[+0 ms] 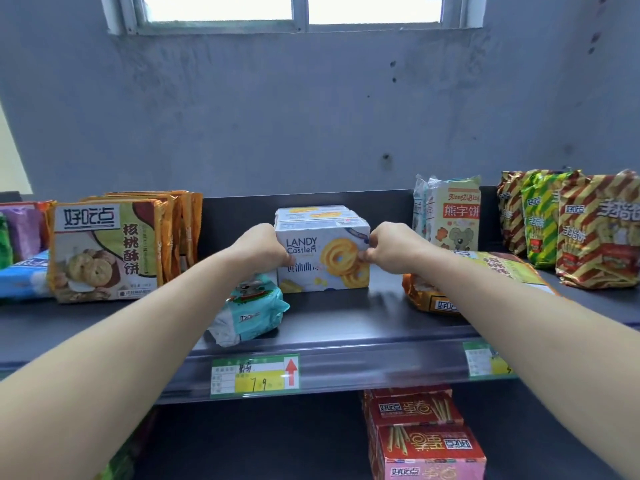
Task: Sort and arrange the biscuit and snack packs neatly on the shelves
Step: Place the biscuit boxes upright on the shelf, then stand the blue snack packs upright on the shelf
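A white Landy Castle butter cookie box (323,261) stands upright in the middle of the top shelf (346,327), with more such boxes (317,213) right behind it. My left hand (261,249) grips its left edge and my right hand (389,249) grips its right edge. A teal snack pack (247,313) lies flat below my left hand near the shelf's front. An orange walnut biscuit pack (498,271) lies flat under my right forearm.
Upright walnut biscuit packs (107,251) stand in a row at the left, beside purple and blue packs (22,258). Bear biscuit packs (450,216) and striped finger biscuit bags (588,233) stand at the right. Red egg-roll boxes (426,441) sit on the lower shelf. Price tag (254,375) on the rail.
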The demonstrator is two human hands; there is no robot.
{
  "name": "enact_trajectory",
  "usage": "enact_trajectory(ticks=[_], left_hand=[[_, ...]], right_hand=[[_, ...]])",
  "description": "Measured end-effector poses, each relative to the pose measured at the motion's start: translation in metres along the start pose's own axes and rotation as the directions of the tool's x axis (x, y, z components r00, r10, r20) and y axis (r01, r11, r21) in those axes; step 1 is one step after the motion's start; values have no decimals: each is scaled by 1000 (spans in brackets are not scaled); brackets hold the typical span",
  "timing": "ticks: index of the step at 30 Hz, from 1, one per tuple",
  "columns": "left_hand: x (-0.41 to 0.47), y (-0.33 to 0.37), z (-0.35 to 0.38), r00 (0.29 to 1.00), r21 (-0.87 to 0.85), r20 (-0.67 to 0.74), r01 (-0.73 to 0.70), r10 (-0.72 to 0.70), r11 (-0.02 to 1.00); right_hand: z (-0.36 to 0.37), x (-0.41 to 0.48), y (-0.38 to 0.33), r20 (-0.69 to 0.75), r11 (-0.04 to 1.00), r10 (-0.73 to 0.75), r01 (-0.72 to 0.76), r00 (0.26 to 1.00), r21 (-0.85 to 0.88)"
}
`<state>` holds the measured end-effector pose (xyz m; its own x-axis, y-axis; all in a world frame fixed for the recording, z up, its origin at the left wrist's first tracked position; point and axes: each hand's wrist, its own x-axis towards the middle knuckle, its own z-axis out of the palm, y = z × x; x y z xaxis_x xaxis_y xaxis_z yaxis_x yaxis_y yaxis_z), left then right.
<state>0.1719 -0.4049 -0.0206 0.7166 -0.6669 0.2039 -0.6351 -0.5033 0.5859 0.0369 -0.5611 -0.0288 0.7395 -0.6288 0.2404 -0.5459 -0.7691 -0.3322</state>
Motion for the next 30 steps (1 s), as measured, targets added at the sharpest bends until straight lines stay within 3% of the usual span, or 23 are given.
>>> enact_trajectory(ticks=[7, 10, 14, 18, 24, 30], left_hand=[[-8, 2, -15, 979, -65, -199, -57, 43, 996], [-17, 5, -27, 970, -115, -233, -100, 71, 988], [-32, -2, -44, 976, -144, -201, -111, 81, 983], [-43, -25, -58, 982, -158, -190, -43, 12, 986], [-55, -57, -66, 978, -93, -98, 174, -183, 980], [-69, -70, -61, 932, -236, 205, 344, -300, 909]], right_hand=[[-16, -10, -34, -348, 997, -65, 47, 935, -59], [-14, -20, -57, -388, 987, -144, 162, 910, 14], [-3, -39, -90, -312, 961, -207, 252, 927, 113], [4, -53, -116, -126, 952, -236, 255, 964, 167], [18, -59, -138, 126, 985, -121, 103, 985, 141], [28, -59, -153, 256, 972, 37, -95, 966, 215]])
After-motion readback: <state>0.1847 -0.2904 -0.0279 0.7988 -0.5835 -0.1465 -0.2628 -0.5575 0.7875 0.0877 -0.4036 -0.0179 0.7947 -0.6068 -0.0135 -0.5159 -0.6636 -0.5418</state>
